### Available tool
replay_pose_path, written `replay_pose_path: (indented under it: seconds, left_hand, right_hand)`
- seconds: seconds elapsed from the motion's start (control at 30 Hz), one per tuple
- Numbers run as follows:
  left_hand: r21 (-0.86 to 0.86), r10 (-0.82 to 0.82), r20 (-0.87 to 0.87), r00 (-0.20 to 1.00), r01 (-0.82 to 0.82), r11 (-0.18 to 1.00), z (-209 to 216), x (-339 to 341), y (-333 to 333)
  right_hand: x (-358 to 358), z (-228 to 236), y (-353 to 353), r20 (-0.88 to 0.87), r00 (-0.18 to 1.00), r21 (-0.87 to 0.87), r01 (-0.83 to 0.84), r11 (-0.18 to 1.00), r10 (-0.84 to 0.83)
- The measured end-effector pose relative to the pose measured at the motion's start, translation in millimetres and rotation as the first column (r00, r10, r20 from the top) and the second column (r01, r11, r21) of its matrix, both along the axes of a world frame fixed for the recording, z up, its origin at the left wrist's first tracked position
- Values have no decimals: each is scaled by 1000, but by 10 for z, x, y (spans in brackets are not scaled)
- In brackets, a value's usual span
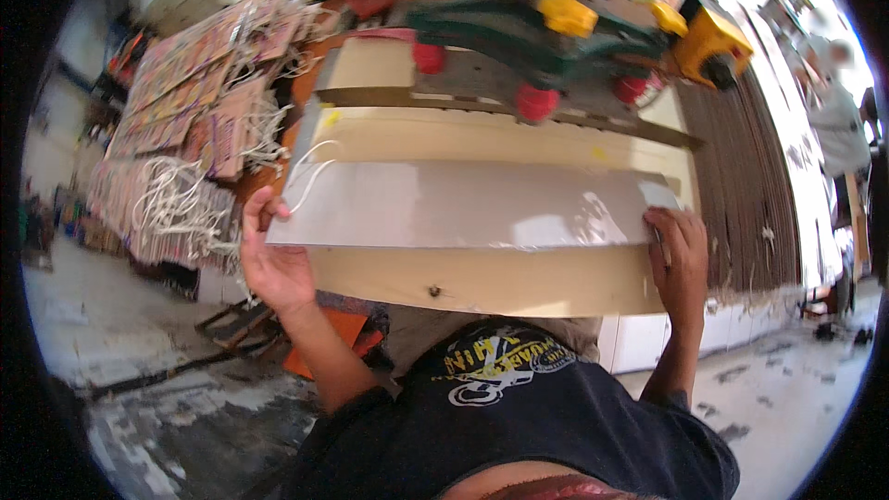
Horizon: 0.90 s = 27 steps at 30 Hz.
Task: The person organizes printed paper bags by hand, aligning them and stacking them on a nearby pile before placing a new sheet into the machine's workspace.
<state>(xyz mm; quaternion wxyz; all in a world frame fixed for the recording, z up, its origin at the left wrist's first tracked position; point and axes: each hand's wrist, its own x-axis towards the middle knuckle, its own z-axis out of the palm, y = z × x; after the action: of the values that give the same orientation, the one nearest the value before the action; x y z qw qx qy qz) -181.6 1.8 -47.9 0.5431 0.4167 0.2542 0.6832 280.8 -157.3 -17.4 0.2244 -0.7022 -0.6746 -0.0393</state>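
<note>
A long, flat grey strip (pixel 463 206) with a glossy surface spans the space between my hands, above a cream-coloured work surface (pixel 491 280). My left hand (pixel 276 259) is closed on its left end, with the fingertips at the edge. A thin white cord (pixel 308 183) curves over that same end, close to the fingers; whether they also grip the cord cannot be told. At the strip's right end, my right hand (pixel 681 245) is closed on the corner, fingers over the top and the thumb underneath or behind.
Beyond the strip stands a dark green machine frame (pixel 500 42) with red and yellow knobs. Printed pink pieces with white cords (pixel 176 130) are piled at the left. A tall stack of brown cardboard sheets (pixel 741 167) borders the right. A person (pixel 833 120) is in the far right background.
</note>
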Motion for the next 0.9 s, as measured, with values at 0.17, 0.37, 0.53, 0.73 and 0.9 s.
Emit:
replay_pose_path:
  seconds: [0.17,0.37,0.53,0.73,0.9]
  left_hand:
    - [-162,-25,28,999,30,986,137,101,212]
    - [-126,-136,-60,989,127,984,180,160,550]
    - [-186,-9,-280,960,-45,982,157,317,613]
    - [-135,80,-575,814,-191,972,-92,464,600]
    - [-43,151,-801,579,-308,950,-383,317,677]
  right_hand:
    - [181,172,2,48,997,126,58,990,-64]
    - [256,464,178,118,988,252,66,965,-99]
    - [253,378,360,92,982,346,125,930,-166]
    - [318,165,294,-156,960,383,275,882,-231]
    - [407,-171,351,-582,790,414,490,767,-191]
